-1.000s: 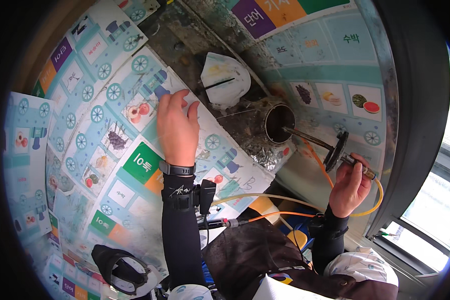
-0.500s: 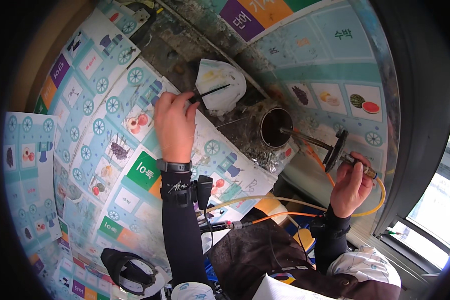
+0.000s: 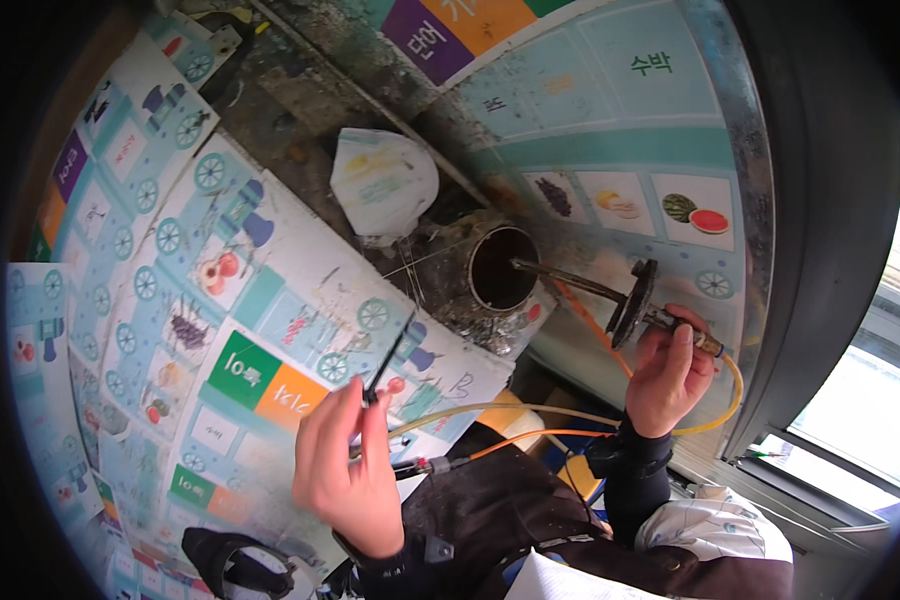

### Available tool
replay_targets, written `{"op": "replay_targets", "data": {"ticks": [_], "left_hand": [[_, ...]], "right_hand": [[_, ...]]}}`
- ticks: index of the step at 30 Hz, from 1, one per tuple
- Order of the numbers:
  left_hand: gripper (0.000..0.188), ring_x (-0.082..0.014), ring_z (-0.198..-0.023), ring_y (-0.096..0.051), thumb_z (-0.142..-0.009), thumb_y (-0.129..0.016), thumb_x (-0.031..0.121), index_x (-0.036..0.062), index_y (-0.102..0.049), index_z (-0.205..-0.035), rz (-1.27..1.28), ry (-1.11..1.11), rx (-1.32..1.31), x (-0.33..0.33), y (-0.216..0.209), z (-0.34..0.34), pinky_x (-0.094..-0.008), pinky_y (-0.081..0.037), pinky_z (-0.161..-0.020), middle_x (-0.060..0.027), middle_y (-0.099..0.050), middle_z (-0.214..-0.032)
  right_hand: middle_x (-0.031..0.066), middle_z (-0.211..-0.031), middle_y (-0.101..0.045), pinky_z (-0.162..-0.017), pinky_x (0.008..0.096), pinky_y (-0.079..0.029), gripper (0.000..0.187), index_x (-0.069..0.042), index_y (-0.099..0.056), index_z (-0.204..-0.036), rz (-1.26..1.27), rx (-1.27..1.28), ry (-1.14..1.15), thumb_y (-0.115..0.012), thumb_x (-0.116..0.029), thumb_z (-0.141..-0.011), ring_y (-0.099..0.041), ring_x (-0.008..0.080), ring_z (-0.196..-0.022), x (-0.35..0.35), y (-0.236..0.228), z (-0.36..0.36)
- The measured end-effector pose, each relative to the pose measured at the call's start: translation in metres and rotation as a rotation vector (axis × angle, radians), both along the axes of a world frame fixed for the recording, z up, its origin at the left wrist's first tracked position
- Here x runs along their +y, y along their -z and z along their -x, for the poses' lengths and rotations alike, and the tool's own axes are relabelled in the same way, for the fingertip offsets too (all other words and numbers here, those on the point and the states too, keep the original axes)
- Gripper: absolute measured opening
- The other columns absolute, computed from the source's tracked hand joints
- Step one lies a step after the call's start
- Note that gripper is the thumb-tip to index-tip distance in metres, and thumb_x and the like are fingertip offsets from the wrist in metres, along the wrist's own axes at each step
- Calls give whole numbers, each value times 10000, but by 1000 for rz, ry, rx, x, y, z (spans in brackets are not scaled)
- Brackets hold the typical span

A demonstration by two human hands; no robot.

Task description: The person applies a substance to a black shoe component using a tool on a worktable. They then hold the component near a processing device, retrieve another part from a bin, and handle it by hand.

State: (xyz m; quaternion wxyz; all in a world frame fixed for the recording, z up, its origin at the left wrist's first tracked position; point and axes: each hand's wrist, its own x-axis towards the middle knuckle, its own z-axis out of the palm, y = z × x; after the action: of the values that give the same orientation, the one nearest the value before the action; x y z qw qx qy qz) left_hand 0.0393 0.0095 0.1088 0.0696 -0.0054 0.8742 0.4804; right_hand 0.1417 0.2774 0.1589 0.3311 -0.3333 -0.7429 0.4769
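Printed sheets [image 3: 270,310], white piece [image 3: 382,185], open can [image 3: 458,268] around; left hand [image 3: 348,468] pinching black stick [image 3: 394,350], right hand [image 3: 662,378] gripping hosed tool [image 3: 634,308].

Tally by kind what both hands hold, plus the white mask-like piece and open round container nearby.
Thin black stick, in left hand: 1
Tool with black disc, in right hand: 1
White mask-like piece: 1
Open round container: 1
Total: 4
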Motion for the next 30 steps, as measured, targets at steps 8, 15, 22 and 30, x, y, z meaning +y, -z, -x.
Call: {"op": "replay_targets", "data": {"ticks": [8,15,22,30], "left_hand": [[330,-266,-827,-694,-785,-842,-47,-49,-757,-1104,-175,96,136,33,-1,5,-360,-564,-732,-111,-747,-1003],[314,-258,-840,-702,-792,-808,-83,-23,-768,-1098,-227,107,129,46,4,19,-349,-573,-734,-122,-743,-1001],[319,-261,-859,-713,-798,-805,-83,-20,-767,-1109,-221,125,111,48,6,19,-348,-579,-741,-129,-743,-1006],[333,-260,-852,-709,-788,-808,-93,-13,-768,-1109,-229,113,119,50,10,20,-346,-578,-738,-133,-745,-1013]], "right_hand": [[145,-1222,-651,-519,247,-373,192,41,-603,-1038,61,37,29,-575,-146,-1068,-497,98,-598,4,2,-2],[137,-1195,-662,-503,245,-351,196,27,-612,-1072,73,40,60,-567,-164,-1071,-499,95,-587,6,-1,-2],[143,-1201,-663,-500,250,-355,194,25,-616,-1069,56,34,37,-567,-162,-1072,-503,103,-573,9,0,-5],[137,-1206,-664,-502,250,-365,194,19,-620,-1054,88,48,56,-572,-168,-1073,-509,106,-568,9,1,-5]]}}
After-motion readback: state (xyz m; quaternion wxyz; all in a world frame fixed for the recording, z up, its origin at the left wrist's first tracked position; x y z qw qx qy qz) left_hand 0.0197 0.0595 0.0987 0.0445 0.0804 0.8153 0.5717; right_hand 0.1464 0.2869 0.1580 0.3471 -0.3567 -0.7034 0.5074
